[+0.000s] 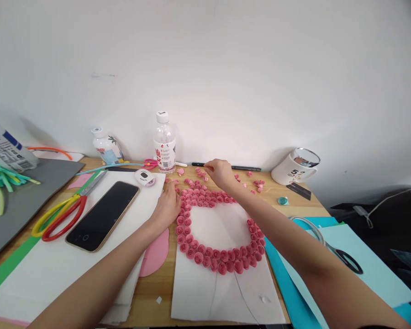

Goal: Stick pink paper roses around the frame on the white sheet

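A sheet of white paper point(226, 301) lies before me with small rolled pink paper roses point(222, 267) set on it in a thick ring around a bare middle. Two thin lines run down the sheet below the ring. My left hand point(166, 203) rests at the ring's upper left edge, fingers stretched forward beside the roses. Beyond the ring, my right hand point(221, 172) reaches over loose small pink roses point(196, 184), its fingertips pinched together. Whatever is between those fingertips is too small to make out. My right forearm hides part of the ring's right side.
Left are a phone point(104, 215), scissors point(65, 212) and a white correction-tape case point(145, 177). A bottle point(165, 148), a white jar point(107, 148) and a black pen point(246, 168) are near the wall. Right are a mug point(292, 169), black-handled scissors point(347, 260) and blue sheets point(366, 265).
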`<state>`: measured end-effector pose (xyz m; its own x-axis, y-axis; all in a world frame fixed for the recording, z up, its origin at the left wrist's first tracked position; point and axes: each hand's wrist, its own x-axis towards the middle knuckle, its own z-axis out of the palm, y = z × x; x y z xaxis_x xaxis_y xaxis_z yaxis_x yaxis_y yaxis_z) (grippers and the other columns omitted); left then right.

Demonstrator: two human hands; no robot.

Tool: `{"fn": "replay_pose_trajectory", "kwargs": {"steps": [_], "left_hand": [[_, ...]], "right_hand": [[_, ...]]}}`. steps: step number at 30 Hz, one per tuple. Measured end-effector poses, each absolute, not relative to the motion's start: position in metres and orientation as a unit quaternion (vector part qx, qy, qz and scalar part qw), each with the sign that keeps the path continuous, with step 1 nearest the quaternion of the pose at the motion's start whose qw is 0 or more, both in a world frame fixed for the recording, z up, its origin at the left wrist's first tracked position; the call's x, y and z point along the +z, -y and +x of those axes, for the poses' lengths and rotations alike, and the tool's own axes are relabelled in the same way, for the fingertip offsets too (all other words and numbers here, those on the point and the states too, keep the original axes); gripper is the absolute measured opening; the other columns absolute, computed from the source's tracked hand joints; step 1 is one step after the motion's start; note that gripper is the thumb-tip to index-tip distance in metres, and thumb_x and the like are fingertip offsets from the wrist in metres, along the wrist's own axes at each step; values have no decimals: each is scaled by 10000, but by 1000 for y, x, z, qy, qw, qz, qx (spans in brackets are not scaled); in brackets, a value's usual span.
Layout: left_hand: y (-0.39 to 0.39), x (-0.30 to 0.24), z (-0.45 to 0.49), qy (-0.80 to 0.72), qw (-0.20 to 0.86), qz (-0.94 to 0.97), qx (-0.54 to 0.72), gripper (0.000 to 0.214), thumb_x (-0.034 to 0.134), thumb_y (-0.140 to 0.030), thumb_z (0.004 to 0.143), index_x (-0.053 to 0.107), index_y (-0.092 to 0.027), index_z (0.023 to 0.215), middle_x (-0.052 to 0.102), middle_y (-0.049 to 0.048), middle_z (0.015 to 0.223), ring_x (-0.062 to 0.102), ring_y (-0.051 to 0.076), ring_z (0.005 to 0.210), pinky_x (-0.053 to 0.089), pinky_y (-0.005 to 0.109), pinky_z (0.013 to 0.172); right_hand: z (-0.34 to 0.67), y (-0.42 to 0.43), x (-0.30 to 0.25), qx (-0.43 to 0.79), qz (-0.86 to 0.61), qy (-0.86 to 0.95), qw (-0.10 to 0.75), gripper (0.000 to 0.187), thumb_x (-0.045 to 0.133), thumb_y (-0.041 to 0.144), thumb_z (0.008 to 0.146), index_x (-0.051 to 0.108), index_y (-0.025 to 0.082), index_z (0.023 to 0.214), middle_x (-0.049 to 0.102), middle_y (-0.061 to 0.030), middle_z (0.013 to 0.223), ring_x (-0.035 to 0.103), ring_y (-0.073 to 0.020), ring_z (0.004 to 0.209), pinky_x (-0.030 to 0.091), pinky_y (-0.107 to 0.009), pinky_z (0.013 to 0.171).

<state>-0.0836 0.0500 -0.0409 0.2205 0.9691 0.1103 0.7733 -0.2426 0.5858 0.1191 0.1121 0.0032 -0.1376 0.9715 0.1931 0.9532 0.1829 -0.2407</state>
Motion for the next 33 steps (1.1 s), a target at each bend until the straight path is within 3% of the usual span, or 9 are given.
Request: {"fn": "replay_pose_trajectory", "kwargs": {"steps": [3, 7, 12, 16, 20, 22, 25, 29, 33], "left_hand": [[-49, -39, -84, -578, 213, 754, 229, 423, 387, -96, 808, 367, -112, 1230, 617, 64, 820, 617, 225, 753, 490, 368, 731], [-48, -37, -83, -583, 197, 760, 210, 436, 379, -88, 803, 363, -111, 1238, 612, 62, 806, 613, 235, 755, 485, 366, 711], [-48, -40, -83, -580, 188, 765, 207, 459, 385, -77, 792, 356, -114, 1248, 610, 56, 803, 609, 233, 753, 475, 347, 695], [-47, -41, -84, -576, 192, 766, 212, 444, 384, -88, 805, 357, -113, 1247, 613, 64, 819, 610, 235, 755, 474, 341, 671], [-47, -37, -84, -578, 204, 760, 215, 434, 385, -90, 813, 361, -107, 1246, 619, 87, 883, 616, 235, 787, 482, 353, 709], [-48, -36, -84, -582, 205, 759, 210, 418, 388, -92, 815, 376, -96, 1233, 621, 90, 867, 615, 243, 798, 482, 363, 721], [-49, -37, -83, -582, 199, 760, 208, 421, 396, -96, 814, 379, -89, 1235, 622, 85, 836, 614, 254, 822, 485, 371, 729], [-51, -40, -82, -583, 181, 763, 212, 422, 395, -89, 806, 388, -92, 1229, 626, 91, 869, 619, 251, 844, 486, 375, 757], [-50, -39, -82, -585, 171, 765, 209, 418, 391, -94, 805, 394, -103, 1223, 623, 68, 822, 625, 245, 816, 488, 368, 743]], "right_hand": [[106, -138, -2, 48, -657, 746, 98, 224, 546, 190, 816, 721, 185, 955, 714, -74, 934, 610, -187, 851, 396, -250, 718], [92, -152, -13, 59, -663, 743, 69, 201, 561, 169, 792, 736, 161, 890, 720, -96, 844, 611, -191, 788, 399, -253, 695], [81, -158, -21, 51, -668, 740, 63, 228, 549, 135, 793, 721, 115, 943, 704, -155, 941, 608, -223, 851, 405, -283, 735], [83, -152, -11, 49, -658, 748, 76, 192, 546, 141, 804, 728, 124, 863, 706, -135, 877, 615, -229, 843, 418, -295, 740], [106, -114, 4, 51, -590, 783, 191, 168, 557, 166, 825, 703, 156, 909, 691, -84, 950, 622, -182, 838, 440, -270, 766], [124, -83, 5, 62, -522, 798, 293, 124, 570, 187, 828, 683, 162, 873, 683, -75, 908, 624, -170, 782, 464, -274, 733], [146, -35, -5, 92, -505, 780, 358, 92, 569, 227, 837, 638, 171, 813, 656, -59, 816, 617, -163, 712, 500, -280, 654], [157, 4, -29, 164, -508, 763, 365, 106, 548, 242, 849, 622, 189, 794, 647, -57, 857, 622, -142, 668, 540, -277, 605], [154, 7, -45, 108, -520, 775, 343, 159, 519, 216, 867, 638, 186, 765, 650, -66, 845, 629, -158, 701, 527, -277, 610]]}}
